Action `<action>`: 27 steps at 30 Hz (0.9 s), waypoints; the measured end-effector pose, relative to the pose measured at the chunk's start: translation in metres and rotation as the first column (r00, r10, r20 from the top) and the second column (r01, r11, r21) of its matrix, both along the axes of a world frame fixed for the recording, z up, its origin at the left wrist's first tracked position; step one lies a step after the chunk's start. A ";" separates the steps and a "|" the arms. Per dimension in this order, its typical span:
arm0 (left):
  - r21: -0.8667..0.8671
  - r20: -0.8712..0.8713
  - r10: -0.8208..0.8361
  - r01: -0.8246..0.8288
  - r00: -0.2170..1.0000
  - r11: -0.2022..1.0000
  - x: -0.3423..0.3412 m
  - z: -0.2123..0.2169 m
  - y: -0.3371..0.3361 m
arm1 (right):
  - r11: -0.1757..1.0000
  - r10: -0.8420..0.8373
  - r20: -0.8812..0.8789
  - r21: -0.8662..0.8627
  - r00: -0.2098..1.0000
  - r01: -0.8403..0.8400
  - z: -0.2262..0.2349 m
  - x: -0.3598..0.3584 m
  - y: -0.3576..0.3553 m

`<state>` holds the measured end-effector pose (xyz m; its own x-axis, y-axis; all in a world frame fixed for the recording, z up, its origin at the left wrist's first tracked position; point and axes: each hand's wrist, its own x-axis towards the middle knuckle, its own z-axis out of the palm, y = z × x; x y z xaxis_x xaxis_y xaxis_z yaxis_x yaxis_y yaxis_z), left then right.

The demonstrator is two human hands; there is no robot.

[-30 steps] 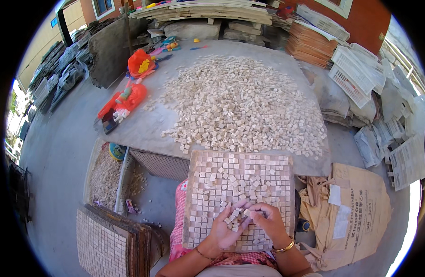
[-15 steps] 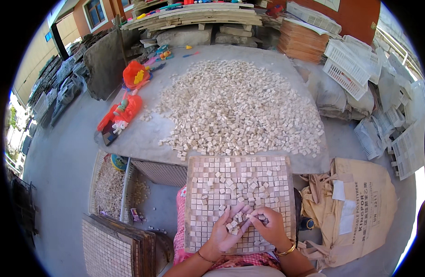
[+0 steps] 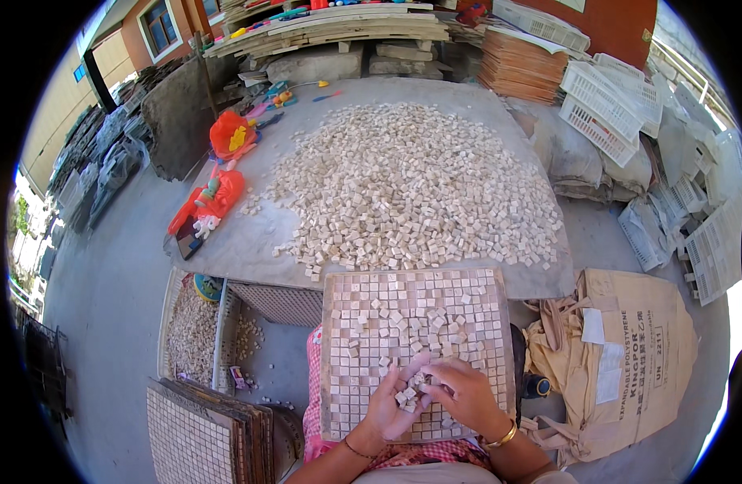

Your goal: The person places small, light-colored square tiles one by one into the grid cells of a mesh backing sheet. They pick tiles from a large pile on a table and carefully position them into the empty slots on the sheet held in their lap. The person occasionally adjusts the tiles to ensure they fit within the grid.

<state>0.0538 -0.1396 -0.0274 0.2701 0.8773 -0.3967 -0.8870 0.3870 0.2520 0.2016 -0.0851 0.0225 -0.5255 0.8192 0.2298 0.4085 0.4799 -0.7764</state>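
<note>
My left hand (image 3: 385, 407) is palm up and cupped round several small pale stone mosaic cubes (image 3: 407, 396). Over that palm bends my right hand (image 3: 468, 391), its fingers curled together at the cubes; whatever sits between its fingertips is hidden. Beneath both hands lies a square grid board (image 3: 333, 347) on my lap. Many of its cells hold cubes set flat, while others, mostly toward the upper middle, show bare pinkish cells. Loose cubes (image 3: 435, 325) are scattered across the board's middle, just beyond my fingers.
A broad heap of cubes (image 3: 411, 185) covers the grey table (image 3: 226, 250) ahead. Red bags with toys (image 3: 218, 198) lie at its left. Left of me stand a white crate (image 3: 222, 335) of cubes and stacked filled boards (image 3: 189, 431). A tan sack (image 3: 653, 363) and dark bottle (image 3: 535, 386) are right.
My right hand has shifted slightly left, closer over my left palm, and its fingers now cover more of the cubes. The view has tilted slightly.
</note>
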 end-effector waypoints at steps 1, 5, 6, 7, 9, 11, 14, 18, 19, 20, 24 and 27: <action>0.002 -0.015 -0.016 0.016 1.000 1.000 0.000 -0.001 0.000 | 1.000 0.014 0.015 0.026 1.000 -0.015 -0.003 0.000 0.001; -0.008 0.000 -0.008 0.008 1.000 1.000 0.002 0.006 -0.001 | 0.995 0.073 -0.092 -0.057 0.993 -0.078 -0.013 0.002 0.010; -0.020 0.016 -0.004 0.004 1.000 1.000 0.002 0.009 0.001 | 0.987 0.080 -0.163 -0.122 0.983 -0.101 -0.013 0.003 0.013; -0.032 0.035 0.003 -0.002 0.999 0.999 0.002 0.011 0.002 | 0.897 0.010 -0.341 -0.412 0.940 -0.159 -0.017 0.009 0.015; -0.064 0.056 0.029 -0.025 0.998 0.998 0.001 0.018 0.004 | 0.479 -0.275 -0.551 -0.789 0.788 -0.384 -0.023 0.022 0.016; -0.048 0.102 0.052 -0.047 0.993 0.998 0.001 0.018 0.005 | 0.435 -0.334 -0.685 -0.722 0.647 -0.539 -0.016 0.021 0.018; 0.033 0.186 0.052 -0.059 0.981 0.998 0.000 0.013 0.005 | 0.772 -0.083 -0.624 -0.533 0.777 -0.346 -0.028 0.020 0.016; 0.074 0.237 0.005 -0.023 0.971 0.997 -0.003 0.008 0.004 | 0.957 0.132 -0.207 -0.228 0.969 -0.179 -0.020 0.017 0.010; 0.081 0.250 -0.004 -0.017 0.968 0.997 -0.003 0.007 0.004 | 0.980 0.110 -0.150 -0.146 0.983 -0.132 -0.020 0.014 0.008; 0.077 0.224 -0.007 -0.011 0.975 0.997 -0.004 0.008 0.003 | 0.994 0.082 -0.095 -0.060 0.992 -0.088 -0.021 0.011 0.004; 0.074 0.180 -0.016 0.002 0.984 0.997 -0.004 0.013 0.003 | 0.999 0.019 -0.030 -0.041 0.999 -0.020 -0.023 0.007 0.000; 0.059 0.179 0.016 -0.026 0.984 0.998 -0.002 0.016 0.005 | 0.789 -0.059 -0.528 -0.545 0.847 -0.285 -0.033 0.019 0.007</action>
<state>0.0513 -0.1344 -0.0115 0.3128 0.9046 -0.2895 -0.9275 0.3566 0.1120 0.2205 -0.0782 -0.0103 -0.5754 0.8176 -0.0193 -0.1388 -0.1209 -0.9829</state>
